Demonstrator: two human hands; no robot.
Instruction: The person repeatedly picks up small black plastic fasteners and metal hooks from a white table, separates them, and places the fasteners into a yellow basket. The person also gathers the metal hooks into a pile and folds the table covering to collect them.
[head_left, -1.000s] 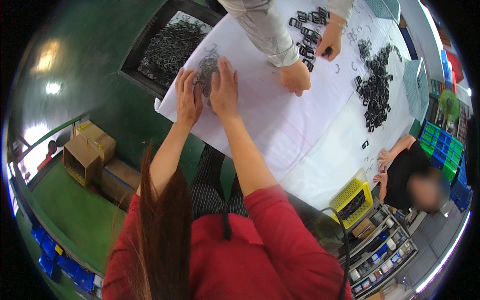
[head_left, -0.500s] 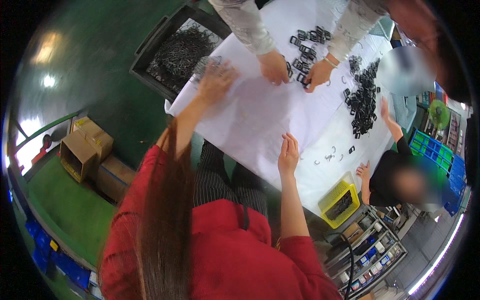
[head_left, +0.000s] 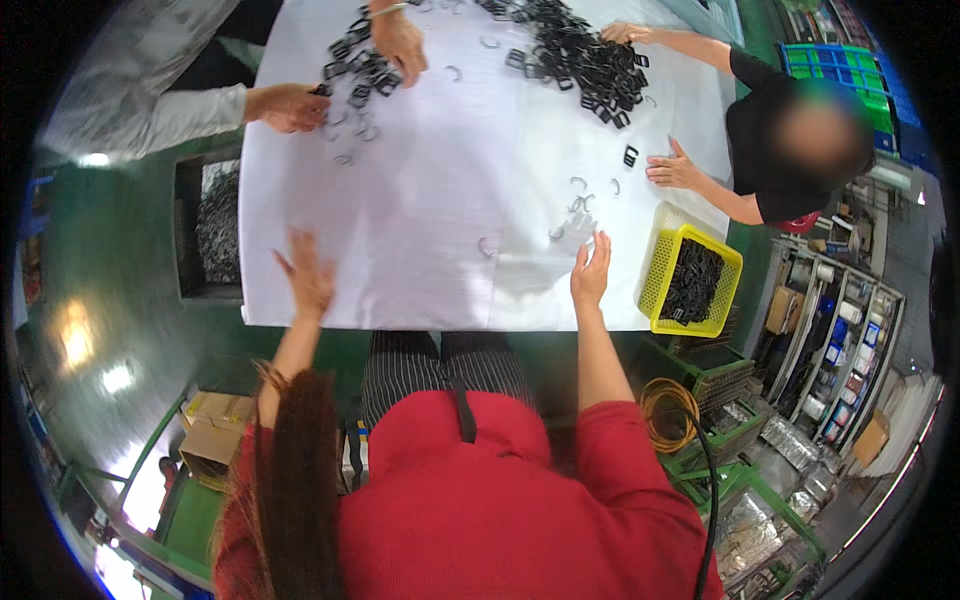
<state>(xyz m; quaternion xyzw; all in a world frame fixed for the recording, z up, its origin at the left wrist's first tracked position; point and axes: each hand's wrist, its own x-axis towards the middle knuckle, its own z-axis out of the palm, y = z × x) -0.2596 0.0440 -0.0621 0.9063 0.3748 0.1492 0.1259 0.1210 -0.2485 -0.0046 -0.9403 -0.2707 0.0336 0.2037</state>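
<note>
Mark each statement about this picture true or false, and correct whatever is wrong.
1. Pale curved clips lie on the white table cover near the camera wearer's right hand. True.
2. The wearer's left hand grips a black buckle. False: the left hand is open, fingers spread, and no buckle shows in it.
3. The yellow basket stands to the right of the wearer's right hand. True.
4. Its contents are red. False: it holds black pieces.
5. A single black buckle lies near a black-sleeved co-worker's hand. True.
</note>
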